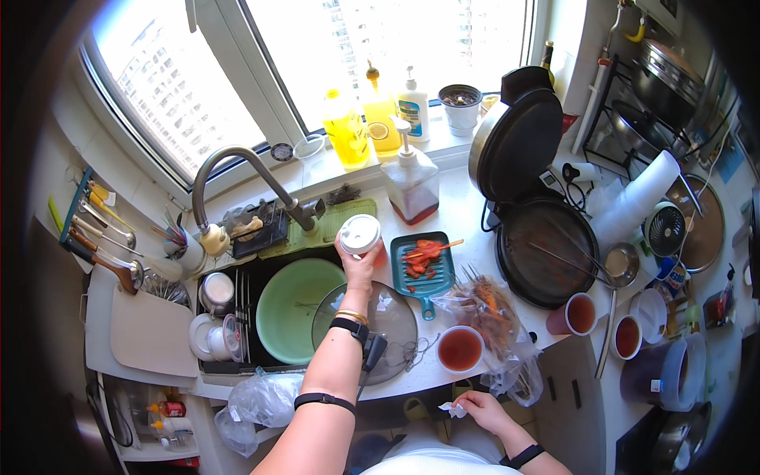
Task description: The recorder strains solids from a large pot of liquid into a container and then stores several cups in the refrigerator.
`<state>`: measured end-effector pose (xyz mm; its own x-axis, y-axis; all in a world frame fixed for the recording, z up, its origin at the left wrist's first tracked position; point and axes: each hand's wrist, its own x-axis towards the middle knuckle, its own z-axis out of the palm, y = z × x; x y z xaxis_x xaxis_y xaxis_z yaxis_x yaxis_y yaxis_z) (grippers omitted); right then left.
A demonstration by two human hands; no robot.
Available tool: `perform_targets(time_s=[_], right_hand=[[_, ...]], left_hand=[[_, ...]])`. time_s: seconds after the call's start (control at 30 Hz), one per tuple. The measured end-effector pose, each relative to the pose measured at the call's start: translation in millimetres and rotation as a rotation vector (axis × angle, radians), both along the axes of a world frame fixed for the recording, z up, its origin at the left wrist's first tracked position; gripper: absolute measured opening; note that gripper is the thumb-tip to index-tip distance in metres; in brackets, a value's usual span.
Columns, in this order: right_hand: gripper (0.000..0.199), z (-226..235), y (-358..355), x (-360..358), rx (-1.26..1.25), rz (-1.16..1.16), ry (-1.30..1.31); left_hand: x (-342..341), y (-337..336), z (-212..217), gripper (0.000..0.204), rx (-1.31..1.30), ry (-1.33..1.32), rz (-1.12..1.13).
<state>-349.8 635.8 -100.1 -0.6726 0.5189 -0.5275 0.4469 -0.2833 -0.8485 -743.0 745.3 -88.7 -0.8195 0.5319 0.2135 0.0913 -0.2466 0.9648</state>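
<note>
My left hand (359,267) reaches across the counter beside the sink, its fingers closed round a cup with a white lid (360,233); reddish contents show through its side. Low in front of my body, my right hand (483,412) pinches a crumpled white tissue (453,409). To the right of the lidded cup lies a dark teal pan-shaped dish (401,286) with red pieces of food (427,255) on a stick. Nearer me stands an open cup of red liquid (460,349), next to a clear bag of skewers (492,310). Under my left forearm lies a glass lid (396,321).
A pale green basin (273,313) sits in the sink under a curved faucet (212,186). On the right, an opened electric griddle (542,257) carries a ladle (620,265). More cups of red liquid (582,313) and stacked plastic cups (645,194) stand around it. Bottles (346,131) line the windowsill.
</note>
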Motion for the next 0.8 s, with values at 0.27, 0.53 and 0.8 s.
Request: perform_targets(time_s=[0.27,0.53,0.8], right_hand=[[0.019,6.0,2.1,-1.7,0.026,-0.042,0.028],[0.019,14.4,-1.5,-6.7,-0.022,-0.098,0.074],[0.017,25.9,-28.9,-46.6,-0.354,-0.336,0.210]], left_hand=[[-4.6,4.5,-8.9,0.089,-0.100,0.097,0.039],[69.5,-70.1,51.0,0.069,-0.220,0.044,-0.009],[192.3,-224.4,57.8,0.030,-0.557,0.227,-0.792]])
